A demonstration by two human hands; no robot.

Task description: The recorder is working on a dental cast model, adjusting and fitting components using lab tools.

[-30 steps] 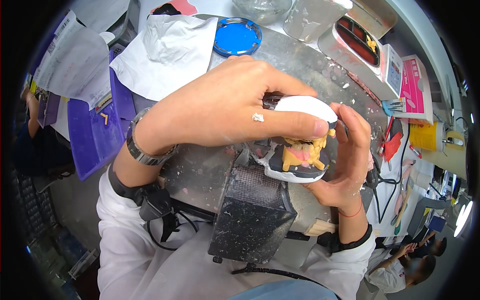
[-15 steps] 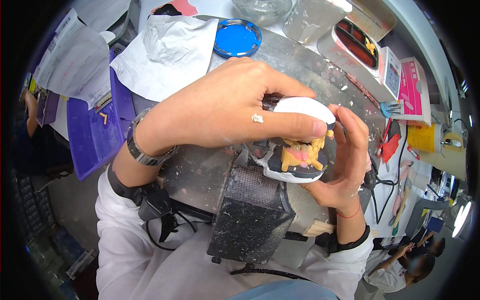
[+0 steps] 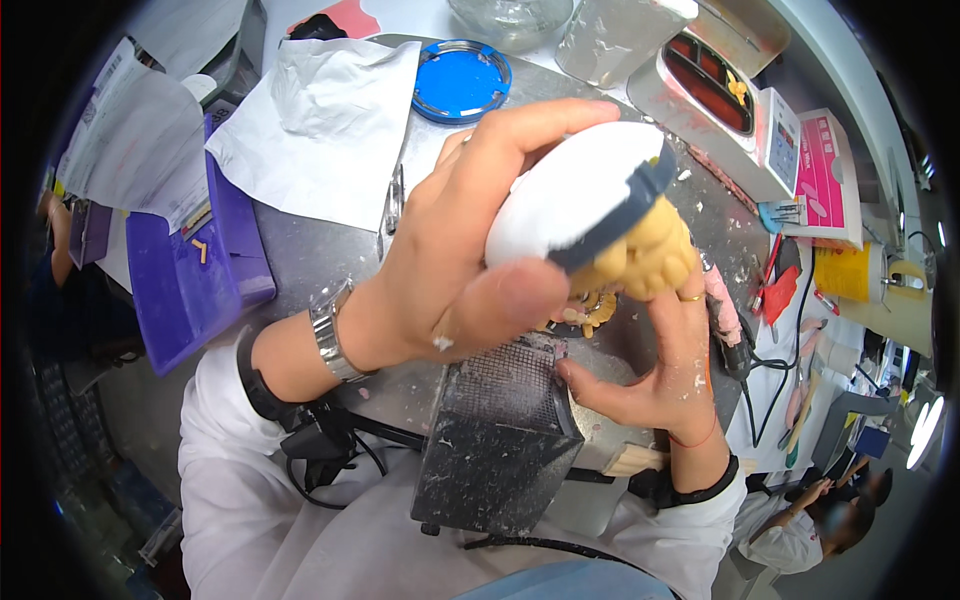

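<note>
My left hand [image 3: 430, 245] grips a dental model [image 3: 570, 190], its thumb along the lower edge and its fingers behind. The model has a rounded white plaster base, a dark grey plate and yellow teeth [image 3: 645, 255] facing down and right; it is tilted and slightly blurred. My right hand [image 3: 665, 385] is open below it, thumb stretched left and fingertips against or just behind the yellow teeth. Between the hands, a second yellow tooth piece [image 3: 600, 312] shows in part beneath the model; what supports it is hidden.
A black mesh-topped box [image 3: 500, 440] stands at the table's near edge. Left are a purple tray [image 3: 170, 290] and white paper [image 3: 310, 130]; a blue round lid [image 3: 462, 82] lies beyond. At right are a wax heater [image 3: 765, 140], a pink-handled handpiece [image 3: 722, 310] and cables.
The model's white upper part has swung up and tipped, away from the lower yellow piece. My left hand has turned with it. My right hand has loosened, its thumb now apart.
</note>
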